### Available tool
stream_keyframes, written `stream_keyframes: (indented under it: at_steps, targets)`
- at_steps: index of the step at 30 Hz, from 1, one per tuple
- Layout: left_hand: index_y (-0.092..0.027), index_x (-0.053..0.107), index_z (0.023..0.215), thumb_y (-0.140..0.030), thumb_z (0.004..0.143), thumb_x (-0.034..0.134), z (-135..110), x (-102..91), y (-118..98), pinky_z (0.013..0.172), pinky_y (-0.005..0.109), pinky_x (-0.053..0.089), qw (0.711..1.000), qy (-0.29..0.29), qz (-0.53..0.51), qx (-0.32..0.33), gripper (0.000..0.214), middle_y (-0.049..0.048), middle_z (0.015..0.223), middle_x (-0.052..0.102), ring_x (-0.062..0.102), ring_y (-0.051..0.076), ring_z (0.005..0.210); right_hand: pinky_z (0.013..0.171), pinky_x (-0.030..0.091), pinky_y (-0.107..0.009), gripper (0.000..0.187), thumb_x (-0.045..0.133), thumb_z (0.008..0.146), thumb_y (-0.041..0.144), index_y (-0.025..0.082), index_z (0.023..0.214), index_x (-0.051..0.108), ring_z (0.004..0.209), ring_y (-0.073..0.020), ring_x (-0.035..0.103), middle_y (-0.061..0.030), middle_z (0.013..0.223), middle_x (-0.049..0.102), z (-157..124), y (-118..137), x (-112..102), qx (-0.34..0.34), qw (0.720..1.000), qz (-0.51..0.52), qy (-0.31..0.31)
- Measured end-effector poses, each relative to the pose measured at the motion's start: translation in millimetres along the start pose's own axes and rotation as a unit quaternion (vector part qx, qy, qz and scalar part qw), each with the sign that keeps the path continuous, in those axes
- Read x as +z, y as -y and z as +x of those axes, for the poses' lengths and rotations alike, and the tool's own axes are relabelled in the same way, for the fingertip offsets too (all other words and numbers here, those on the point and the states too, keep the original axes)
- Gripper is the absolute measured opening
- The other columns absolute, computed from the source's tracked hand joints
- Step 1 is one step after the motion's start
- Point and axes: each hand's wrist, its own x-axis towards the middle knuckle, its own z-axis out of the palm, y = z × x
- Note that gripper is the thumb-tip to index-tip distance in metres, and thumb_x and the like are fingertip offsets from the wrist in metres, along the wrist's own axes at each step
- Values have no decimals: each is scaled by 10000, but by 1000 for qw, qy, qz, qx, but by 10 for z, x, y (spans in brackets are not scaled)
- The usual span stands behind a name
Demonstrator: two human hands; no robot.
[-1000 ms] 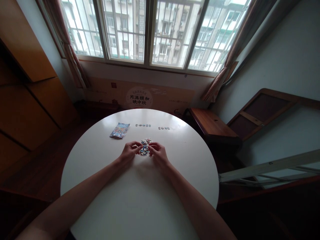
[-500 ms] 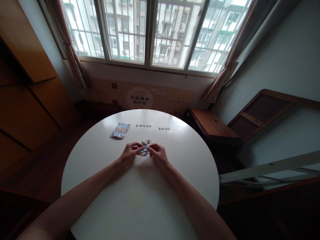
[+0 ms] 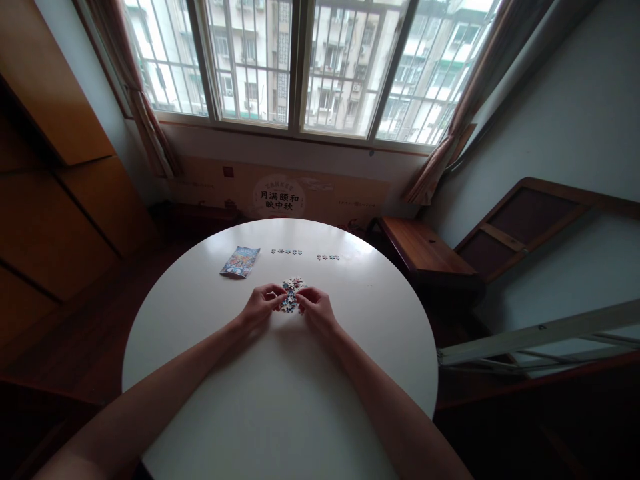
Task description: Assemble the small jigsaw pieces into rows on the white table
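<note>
A small heap of jigsaw puzzle pieces (image 3: 290, 305), mixed blue, white and reddish, lies on the white round table (image 3: 270, 400). My left hand (image 3: 265, 300) is at the heap's left side, thumb and forefinger closed in a pinch on a puzzle piece. From the right, my right hand (image 3: 315, 303) pinches a piece too, its fingertips close to the left ones. Both pieces are mostly covered by the fingers, so their shape is hard to see. Part of the heap shows beyond and between the hands.
Behind the heap, a row of puzzle pieces (image 3: 287, 252) and a second, shorter row (image 3: 329, 257) are laid out. A colourful printed bag (image 3: 241, 262) lies to their left. A wooden bench (image 3: 425, 243) stands beyond the table's right edge, below the window (image 3: 345, 73).
</note>
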Motion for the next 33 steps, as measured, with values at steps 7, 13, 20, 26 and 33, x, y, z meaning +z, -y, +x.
stream_keyframes:
  at_steps: [7,13,20,26,33]
  targets:
    - [-99,654,804,-374,672,732,6,-6,31,504,217,448,1000,5,0,3,314,38,705,624,552,94,539,450,415,-227,257,724,658,387,157,735,639,454,-100,508,13,564,592,-6,15,7,-6,1000,2,2]
    - [-97,640,813,-377,679,727,11,-5,35,506,218,450,1000,7,6,5,323,40,714,616,550,95,542,453,421,-230,266,719,660,398,155,742,647,459,-106,515,9,556,594,-15,48,14,-7,1000,-14,-5]
    - [-106,642,813,-387,673,728,13,-17,53,508,220,460,1000,7,9,3,325,42,720,621,554,101,551,437,413,-224,262,713,666,402,159,731,640,447,-101,501,14,536,578,-8,30,7,-9,1000,-18,0]
    - [-102,642,812,-394,667,729,14,-17,53,507,222,463,1000,6,7,2,338,43,715,621,555,102,546,438,406,-226,268,710,668,411,161,729,634,436,-100,495,22,528,570,1,-5,1,-9,1000,-21,2]
    - [-102,644,804,-393,657,736,5,-7,21,508,226,462,1000,3,5,-1,339,44,713,626,561,106,549,444,413,-229,268,706,677,415,164,730,627,443,-101,496,21,539,572,3,-24,0,-11,1000,-15,5]
